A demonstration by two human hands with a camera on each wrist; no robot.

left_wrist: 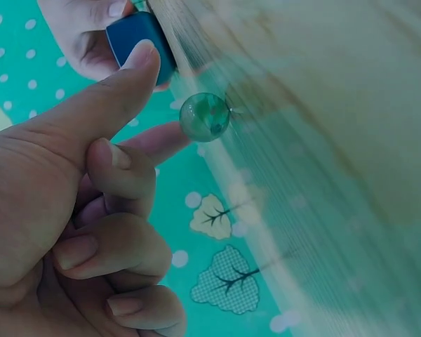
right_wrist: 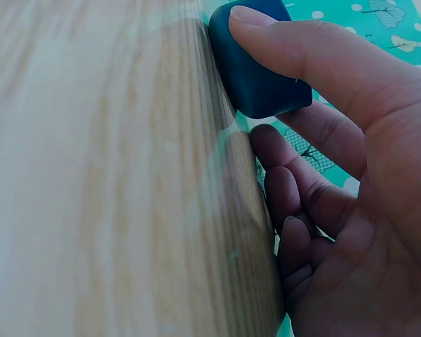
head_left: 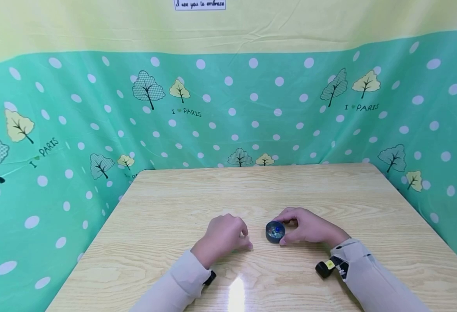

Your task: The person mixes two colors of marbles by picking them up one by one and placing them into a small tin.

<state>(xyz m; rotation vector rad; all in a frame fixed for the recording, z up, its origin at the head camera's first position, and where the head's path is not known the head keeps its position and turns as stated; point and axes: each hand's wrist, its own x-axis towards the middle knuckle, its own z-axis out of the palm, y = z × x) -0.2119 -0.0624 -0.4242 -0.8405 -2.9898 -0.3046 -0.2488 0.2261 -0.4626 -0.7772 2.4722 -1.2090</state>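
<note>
My right hand (head_left: 308, 225) grips a small round dark blue cup (head_left: 269, 236) on the table, its thumb on the near side and fingers on the far side. From above, something glassy with a bright blue spot shows inside the cup. My left hand (head_left: 224, 234) is low over the table just left of the cup. In the left wrist view, a clear glass marble (left_wrist: 204, 117) with green swirls rests on the table at the tip of the extended index finger. The thumb stays apart from the marble, and the other fingers are bent. The head view does not show this marble.
The pale wooden table (head_left: 197, 190) reaches back to a green dotted cloth (head_left: 228, 125) hung behind it and along both sides. Each wrist has a strapped camera, such as the black one (head_left: 324, 269) at the right cuff. A bright glare lies near the front.
</note>
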